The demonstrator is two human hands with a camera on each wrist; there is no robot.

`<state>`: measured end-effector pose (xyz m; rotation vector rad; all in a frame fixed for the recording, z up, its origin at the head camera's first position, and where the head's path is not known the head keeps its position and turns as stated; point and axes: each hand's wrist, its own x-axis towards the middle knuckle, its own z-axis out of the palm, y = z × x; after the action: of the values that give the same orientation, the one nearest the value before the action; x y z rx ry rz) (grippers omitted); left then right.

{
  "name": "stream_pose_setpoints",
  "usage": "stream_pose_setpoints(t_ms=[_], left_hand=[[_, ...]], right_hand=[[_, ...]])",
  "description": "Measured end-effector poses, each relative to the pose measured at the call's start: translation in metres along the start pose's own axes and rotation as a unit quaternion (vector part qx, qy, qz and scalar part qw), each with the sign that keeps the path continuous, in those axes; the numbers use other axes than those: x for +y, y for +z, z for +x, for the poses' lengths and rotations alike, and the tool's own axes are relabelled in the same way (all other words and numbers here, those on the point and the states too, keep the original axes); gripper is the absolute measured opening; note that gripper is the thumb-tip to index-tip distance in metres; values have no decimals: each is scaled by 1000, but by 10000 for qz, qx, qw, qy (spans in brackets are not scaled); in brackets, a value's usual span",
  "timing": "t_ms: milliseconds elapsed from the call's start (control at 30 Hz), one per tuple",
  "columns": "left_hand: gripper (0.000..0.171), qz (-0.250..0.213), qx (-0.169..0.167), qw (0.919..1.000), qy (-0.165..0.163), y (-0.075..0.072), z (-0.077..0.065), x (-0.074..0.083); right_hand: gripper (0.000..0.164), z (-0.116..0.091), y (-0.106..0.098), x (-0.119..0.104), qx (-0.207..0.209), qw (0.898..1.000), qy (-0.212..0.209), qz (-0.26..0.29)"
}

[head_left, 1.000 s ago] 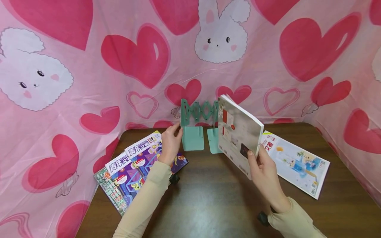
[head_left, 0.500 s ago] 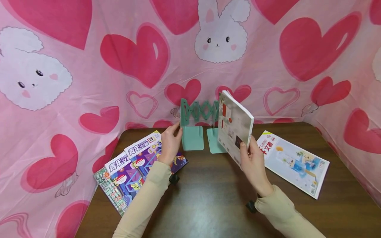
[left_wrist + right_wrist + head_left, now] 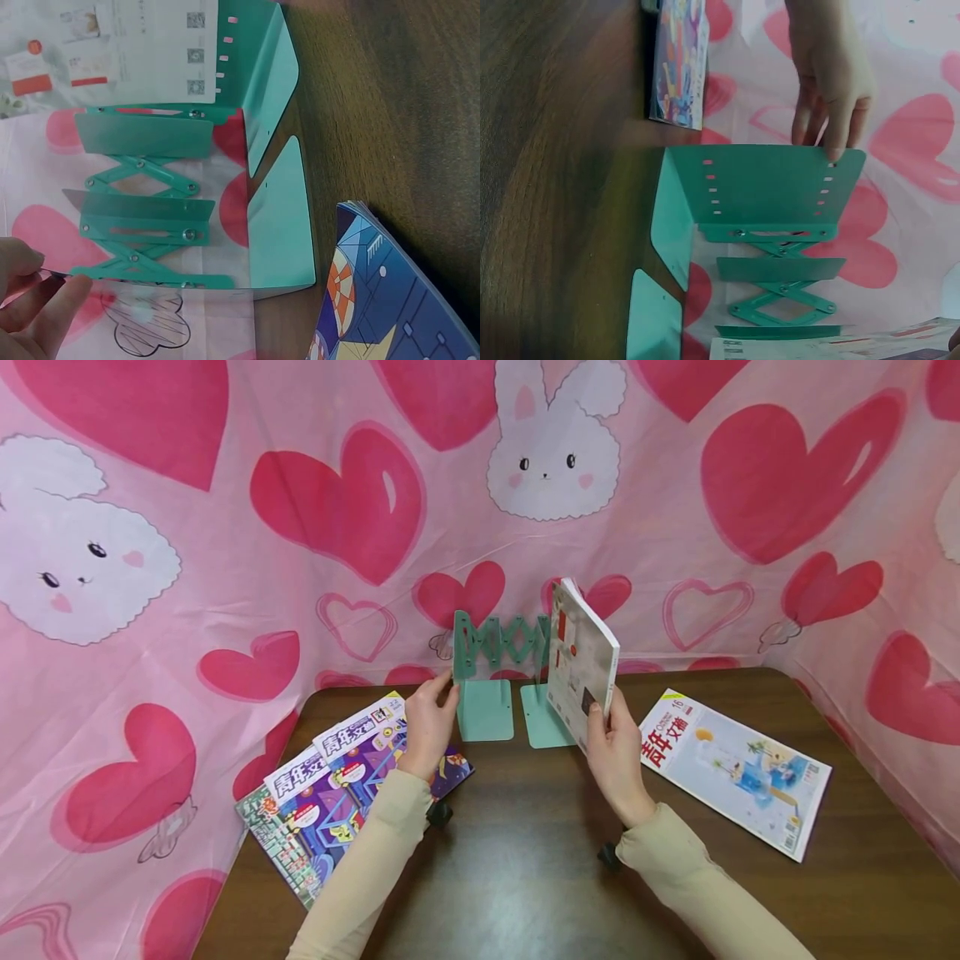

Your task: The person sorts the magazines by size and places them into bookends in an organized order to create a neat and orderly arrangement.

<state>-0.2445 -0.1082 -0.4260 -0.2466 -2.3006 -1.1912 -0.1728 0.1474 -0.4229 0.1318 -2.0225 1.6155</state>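
Note:
A green metal extendable bookend (image 3: 486, 710) stands at the table's back, its scissor links spread between upright plates. My left hand (image 3: 429, 722) pinches the upright edge of its left end plate; thumb and fingers lie on either side in the right wrist view. My right hand (image 3: 618, 760) grips a pale-backed magazine (image 3: 581, 652) by its near edge, thumb on the back cover and fingers hidden behind. This magazine is upright, slightly tilted, over the bookend's right base plate. In the left wrist view its printed back (image 3: 150, 45) is beside the perforated right end plate; contact is unclear.
On the left, several overlapping magazines (image 3: 337, 802) with purple and green covers lie under my left forearm. A light-blue magazine (image 3: 742, 768) lies flat on the right. Pink heart-patterned cloth (image 3: 360, 510) hangs behind the brown table (image 3: 510, 868).
My right hand has carried the magazine leftward and slightly away from me, uncovering more of the light-blue magazine. My left hand stays on the bookend's plate.

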Motion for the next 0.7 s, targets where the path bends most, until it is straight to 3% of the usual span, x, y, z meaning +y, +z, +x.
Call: stream_pose_setpoints(t_ms=[700], left_hand=[[33, 9, -45, 9999, -146, 1, -1, 0]], right_hand=[[51, 13, 44, 39, 343, 9987, -306, -240]])
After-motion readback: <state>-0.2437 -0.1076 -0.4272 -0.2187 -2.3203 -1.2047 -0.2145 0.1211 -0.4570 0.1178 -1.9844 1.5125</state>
